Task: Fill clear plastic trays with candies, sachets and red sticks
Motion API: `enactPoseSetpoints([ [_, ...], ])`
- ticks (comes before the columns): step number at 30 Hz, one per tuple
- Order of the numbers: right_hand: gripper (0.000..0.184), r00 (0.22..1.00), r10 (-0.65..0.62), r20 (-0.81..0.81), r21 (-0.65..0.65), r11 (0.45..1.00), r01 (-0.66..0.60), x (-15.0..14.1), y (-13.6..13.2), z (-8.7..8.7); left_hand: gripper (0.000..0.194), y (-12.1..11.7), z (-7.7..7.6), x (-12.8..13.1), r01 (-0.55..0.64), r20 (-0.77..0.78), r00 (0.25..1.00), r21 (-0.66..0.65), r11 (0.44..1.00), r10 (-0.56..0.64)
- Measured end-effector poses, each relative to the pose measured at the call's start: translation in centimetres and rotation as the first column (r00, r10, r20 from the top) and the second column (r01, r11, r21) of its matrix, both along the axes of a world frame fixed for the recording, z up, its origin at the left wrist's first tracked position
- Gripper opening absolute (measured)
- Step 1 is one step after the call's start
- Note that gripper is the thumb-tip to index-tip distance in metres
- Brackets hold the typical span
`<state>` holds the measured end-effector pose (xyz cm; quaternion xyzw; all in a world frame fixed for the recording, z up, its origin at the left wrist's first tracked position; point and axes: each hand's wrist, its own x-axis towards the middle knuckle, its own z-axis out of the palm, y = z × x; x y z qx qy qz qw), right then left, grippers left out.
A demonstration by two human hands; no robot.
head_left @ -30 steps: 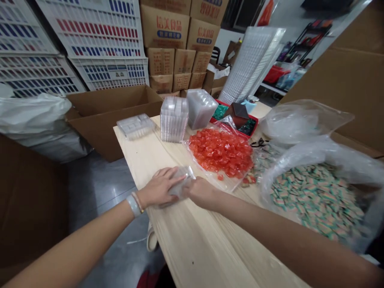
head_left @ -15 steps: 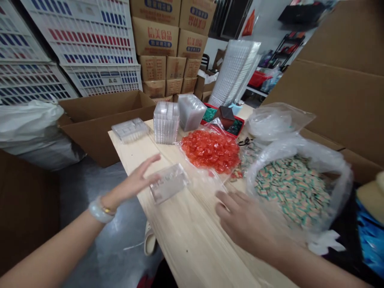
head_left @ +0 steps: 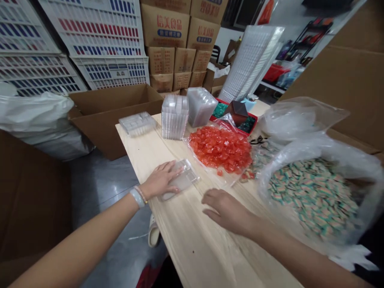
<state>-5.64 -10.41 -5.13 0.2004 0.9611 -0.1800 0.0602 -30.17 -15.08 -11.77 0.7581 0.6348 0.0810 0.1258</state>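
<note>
Left fingers [head_left: 169,172] together, flat on clear plastic tray [head_left: 183,180]; right hand [head_left: 226,210] empty.
The tray sat near the left edge of the pale wood table [head_left: 183,244], under the left palm, with the fingers lying on it and not clearly gripping. Right fingers [head_left: 211,199] were loosely apart, holding nothing, just beside the open bag of red wrapped candies [head_left: 220,152]. Risks: too much pressure could crack the thin tray or skid it off the edge; a careless right-arm sweep could spill candies.
</note>
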Motion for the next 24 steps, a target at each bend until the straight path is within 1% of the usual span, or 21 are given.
enactPoseSetpoints([
  [2,0.017,0.999,0.026,-0.046,0.022,0.999,-0.025,-3.3,1.9,-1.4,0.075,0.0,0.0,0.0,0.003,-0.001,1.0,0.013,1.0,-0.003],
  [4,0.019,0.996,0.075,-0.043,0.085,0.994,-0.071,-5.4,3.3,-3.0,0.074,0.0,0.0,0.0,0.004,-0.001,1.0,0.021,1.0,-0.004],
  [6,0.021,0.988,0.151,0.014,0.155,0.976,-0.152,-6.7,4.1,-4.1,0.075,0.0,0.0,0.1,-0.002,0.003,1.0,0.017,1.0,0.002],
  [8,0.02,0.968,0.235,0.087,0.202,0.947,-0.248,-7.3,4.3,-4.5,0.077,-0.1,-0.1,0.4,-0.017,0.012,1.0,0.011,1.0,0.017],
  [11,0.02,0.921,0.335,0.2,0.242,0.894,-0.377,-8.0,3.5,-4.3,0.078,-0.1,-0.1,0.9,-0.037,0.043,0.998,0.011,0.999,0.037],
  [14,0.021,0.897,0.337,0.286,0.297,0.859,-0.417,-9.2,2.4,-3.7,0.078,-0.1,0.2,0.5,-0.05,0.113,0.992,-0.015,0.999,0.051],
  [16,0.021,0.9,0.318,0.299,0.325,0.853,-0.409,-9.7,2.3,-2.7,0.081,-0.2,1.0,-0.5,-0.075,0.247,0.965,-0.07,0.995,0.09],
  [17,0.021,0.908,0.311,0.28,0.341,0.852,-0.397,-9.6,2.3,-1.9,0.079,-0.4,1.6,-1.1,-0.118,0.349,0.927,-0.08,0.99,0.139],
  [18,0.02,0.925,0.29,0.244,0.367,0.855,-0.365,-9.1,2.4,-0.9,0.074,-0.6,2.4,-1.8,-0.194,0.462,0.864,-0.067,0.979,0.203],
  [19,0.02,0.951,0.247,0.187,0.407,0.861,-0.303,-8.0,2.3,0.1,0.068,-0.9,3.2,-2.2,-0.296,0.571,0.777,-0.039,0.954,0.264],
  [20,0.02,0.976,0.183,0.115,0.448,0.868,-0.216,-6.3,1.9,1.2,0.062,-1.3,3.9,-2.5,-0.42,0.66,0.683,0.005,0.907,0.313],
  [21,0.019,0.993,0.109,0.042,0.478,0.871,-0.115,-4.1,1.0,2.3,0.058,-1.6,4.5,-2.5,-0.508,0.708,0.621,0.038,0.86,0.335],
  [22,0.018,0.999,0.03,-0.019,0.489,0.872,-0.016,-1.5,-0.4,3.1,0.057,-1.9,4.7,-2.2,-0.536,0.709,0.617,0.062,0.842,0.34],
  [23,0.017,0.999,-0.013,-0.036,0.464,0.885,0.028,1.5,-2.4,3.7,0.057,-2.1,4.7,-1.6,-0.498,0.668,0.671,0.085,0.863,0.321],
  [24,0.017,1.0,-0.001,-0.016,0.405,0.914,0.007,4.6,-4.8,4.0,0.058,-2.2,4.3,-0.9,-0.405,0.588,0.762,0.105,0.908,0.272],
])
